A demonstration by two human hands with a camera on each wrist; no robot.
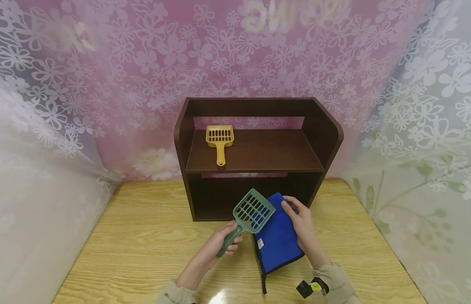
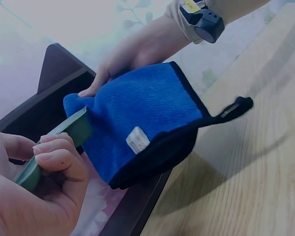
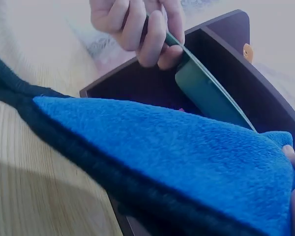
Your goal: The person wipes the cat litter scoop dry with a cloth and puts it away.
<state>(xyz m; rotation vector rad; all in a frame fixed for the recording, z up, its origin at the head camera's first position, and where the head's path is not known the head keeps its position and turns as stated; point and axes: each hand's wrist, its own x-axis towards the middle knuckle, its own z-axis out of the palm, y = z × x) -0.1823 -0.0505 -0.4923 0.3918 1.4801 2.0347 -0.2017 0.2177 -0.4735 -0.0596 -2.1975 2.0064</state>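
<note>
My left hand (image 1: 222, 241) grips the handle of a green slotted litter scoop (image 1: 254, 211), whose head tilts up toward the right. In my right hand (image 1: 301, 221) is a folded blue cloth (image 1: 279, 242) with black edging, a small white label and a black hanging loop; thumb and fingers pinch its upper corner. The scoop's head overlaps the cloth in the head view. From the left wrist view, the scoop's edge (image 2: 78, 125) meets or nearly meets the blue cloth (image 2: 142, 103). The right wrist view shows the cloth (image 3: 162, 142) in front of part of the scoop (image 3: 206, 91).
A dark brown two-tier shelf (image 1: 254, 152) stands at the back of the wooden table (image 1: 144, 245). On its upper board lies a yellow litter scoop (image 1: 220, 141), handle toward me. Flower-patterned sheeting (image 1: 144, 76) hangs behind and on both sides.
</note>
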